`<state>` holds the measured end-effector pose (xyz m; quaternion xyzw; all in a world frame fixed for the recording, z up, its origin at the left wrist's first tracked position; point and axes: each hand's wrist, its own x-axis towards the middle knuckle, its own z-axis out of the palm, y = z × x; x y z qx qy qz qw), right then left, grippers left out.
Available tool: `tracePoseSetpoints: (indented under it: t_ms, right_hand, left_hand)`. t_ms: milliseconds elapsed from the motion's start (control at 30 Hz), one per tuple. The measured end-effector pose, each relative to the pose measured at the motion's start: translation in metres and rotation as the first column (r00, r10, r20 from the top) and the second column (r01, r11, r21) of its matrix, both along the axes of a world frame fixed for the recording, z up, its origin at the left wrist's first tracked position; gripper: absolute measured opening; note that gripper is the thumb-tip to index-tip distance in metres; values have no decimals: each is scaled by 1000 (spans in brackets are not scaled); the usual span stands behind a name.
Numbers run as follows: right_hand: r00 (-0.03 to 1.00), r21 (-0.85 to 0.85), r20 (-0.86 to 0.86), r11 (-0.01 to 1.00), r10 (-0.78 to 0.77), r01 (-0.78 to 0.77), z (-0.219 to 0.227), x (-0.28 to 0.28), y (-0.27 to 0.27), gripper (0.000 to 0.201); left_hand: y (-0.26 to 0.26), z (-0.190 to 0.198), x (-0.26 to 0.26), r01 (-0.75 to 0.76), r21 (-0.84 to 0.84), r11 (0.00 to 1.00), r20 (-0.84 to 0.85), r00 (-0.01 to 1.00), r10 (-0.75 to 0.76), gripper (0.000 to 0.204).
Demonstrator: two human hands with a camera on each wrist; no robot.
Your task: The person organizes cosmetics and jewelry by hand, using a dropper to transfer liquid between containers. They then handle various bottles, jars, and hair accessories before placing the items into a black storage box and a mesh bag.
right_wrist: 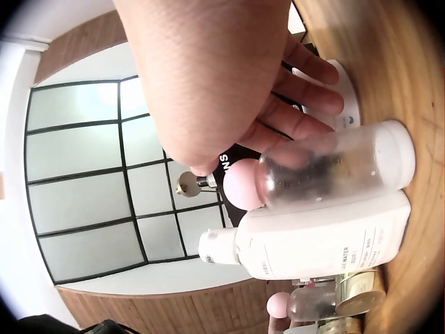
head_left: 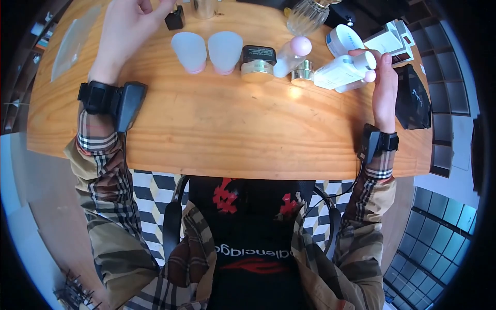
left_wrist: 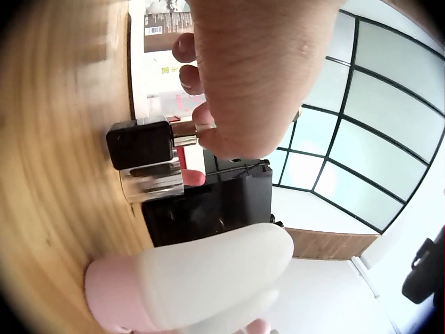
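Observation:
In the head view my left hand (head_left: 129, 26) is at the far left, at a small black square bottle (left_wrist: 142, 145). Its fingers close about the bottle's gold neck in the left wrist view, partly hidden by the palm. My right hand (head_left: 385, 93) is beside a white bottle (head_left: 341, 71). Nearer to it stands a clear bottle (right_wrist: 327, 170) with a pink ball cap. The right fingers (right_wrist: 309, 94) are extended behind the clear bottle, which hides part of them. A white round jar (head_left: 343, 41) is just beyond.
Two frosted squeeze bottles (head_left: 225, 51) with pink caps stand in a row with a black-lidded jar (head_left: 258, 64), another pink-ball-capped bottle (head_left: 290, 56) and a small gold jar (head_left: 303, 73). Behind are a ribbed glass bottle (head_left: 307, 18) and a white box (head_left: 390, 44). A black pouch (head_left: 413, 98) lies at right.

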<state>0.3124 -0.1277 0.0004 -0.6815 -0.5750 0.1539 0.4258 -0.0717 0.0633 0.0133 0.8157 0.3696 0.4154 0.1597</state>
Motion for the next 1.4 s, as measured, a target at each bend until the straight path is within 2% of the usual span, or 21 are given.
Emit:
tracePoseSetpoints:
  t_ms: [133,200,233,300,433,533,600,633,700,767,833,900,933,967,1000,1033,1100,1200,1333,1400]
  right_hand:
    - [1000,13,-22,1000,21,-21,2,-1,-1,75]
    - [1000,17,-7,1000,10,-10,1,2,-1,75]
    - [1000,12,0,1000,-4,4,-1,1,-1,75]
    - [1000,28,-24,1000,2,-1,-2,1,-2,71]
    - [999,48,-51,999,8,-5,0,1,-2,68]
    - [1000,5,0,1000,-4,4,-1,2,-1,73]
    - [1000,-5,2,1000,3,-3,-2,4,-1,73]
    - [1000,-10,6,1000,6,-6,-1,4,-2,73]
    - [1000,16,-13,1000,-2,3,1,1,-2,71]
    - [999,36,-39,999,-9,10,0,0,-1,69]
    - [1000,-3,26,1000,0,0,1,1,-1,74]
    - [1000,-13,20,1000,0,0,-1,5,-3,75]
    - [1000,-17,15,1000,2,-1,0,6,-2,76]
    - [1000,-12,17,1000,-1,1,2,5,-2,76]
    - [998,2,55,1000,-10,10,4,1,-3,74]
    - [996,14,90,1000,-20,18,4,-2,-4,74]
    - [997,49,69,998,-35,32,2,-6,-4,72]
    - [999,99,31,994,-44,41,1,-2,-6,68]
    - [999,134,23,990,-41,37,2,1,-6,66]
    - [999,138,15,990,-40,37,1,1,-6,66]
  left_hand:
    - [3,-2,3,60,79,995,58,996,-65,20]
    - [3,-11,7,18,253,967,62,997,-35,20]
    - [3,-12,6,17,251,968,61,998,-33,20]
    - [-1,-10,6,26,80,996,102,994,-34,22]
    - [0,-3,6,20,92,996,49,999,-24,22]
    - [2,-6,3,53,25,998,6,999,-53,21]
    - [1,-8,6,138,-12,990,121,983,-136,22]
    - [-1,-6,5,139,-11,990,123,983,-137,22]
    - [-7,3,2,115,60,992,-45,993,-112,24]
    - [-1,-3,3,144,37,989,2,990,-144,25]
    - [0,-6,2,173,10,985,48,984,-173,27]
    - [-9,4,7,159,-181,970,61,987,-150,25]
    - [-8,3,9,162,-177,971,63,986,-154,25]
    - [-8,-2,11,148,78,986,-12,989,-148,24]
    - [-8,-6,11,142,325,935,-84,989,-121,24]
    - [-2,-9,11,144,323,935,-85,989,-123,24]
    - [14,-15,11,299,376,877,-66,953,-296,26]
    - [17,-26,16,295,341,892,-10,950,-311,26]
    - [5,-23,20,208,301,931,-48,978,-203,22]
    - [-1,-14,24,149,161,976,-14,989,-149,17]
